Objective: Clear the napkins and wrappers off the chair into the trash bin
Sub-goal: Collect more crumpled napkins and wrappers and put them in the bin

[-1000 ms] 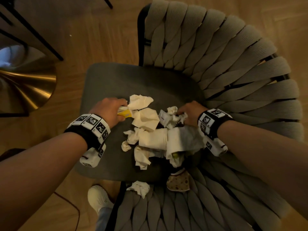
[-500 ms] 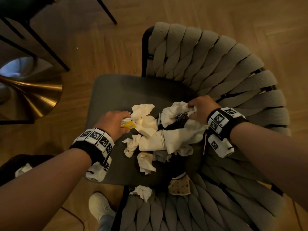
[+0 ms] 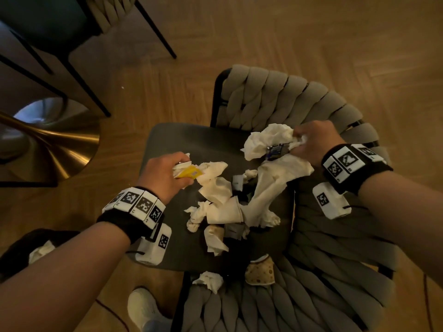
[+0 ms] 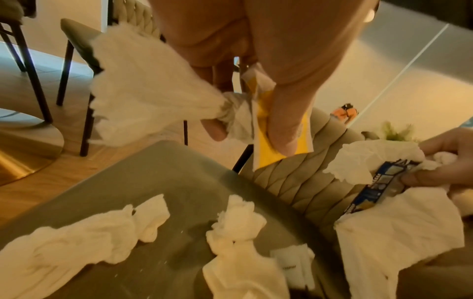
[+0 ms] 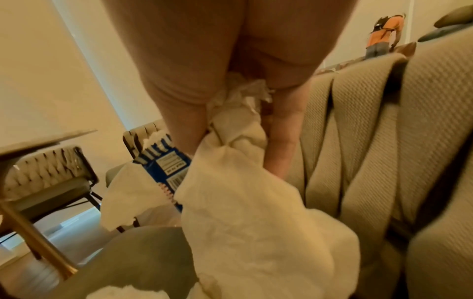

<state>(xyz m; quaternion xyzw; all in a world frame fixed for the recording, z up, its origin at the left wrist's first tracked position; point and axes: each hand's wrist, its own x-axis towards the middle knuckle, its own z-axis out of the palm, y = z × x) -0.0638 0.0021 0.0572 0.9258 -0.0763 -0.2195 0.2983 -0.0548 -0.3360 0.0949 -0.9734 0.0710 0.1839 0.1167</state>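
Several crumpled white napkins [image 3: 223, 209] lie in a heap on the dark grey chair seat [image 3: 182, 144]. My left hand [image 3: 184, 173] hovers over the seat's left side and pinches a yellow wrapper [image 3: 190, 173] [image 4: 266, 153] together with a white napkin [image 4: 143, 89]. My right hand [image 3: 296, 144] is raised near the woven backrest [image 3: 275, 99]. It grips a bunch of napkins [image 5: 256, 222] and a blue wrapper [image 3: 275, 150] [image 5: 166, 168]; one long napkin trails down to the heap. A dark bin [image 3: 21, 250] with a napkin inside shows at the lower left.
A brown patterned wrapper [image 3: 260, 271] and one napkin [image 3: 208, 280] sit on the woven armrest nearest me. A gold table base [image 3: 55, 149] and a second chair [image 3: 48, 25] stand to the left on the wood floor. My white shoe [image 3: 143, 310] is below.
Both hands have lifted off the heap with what they grip. The right hand rose toward the backrest, pulling napkins and the blue wrapper up. The head view has drawn back.
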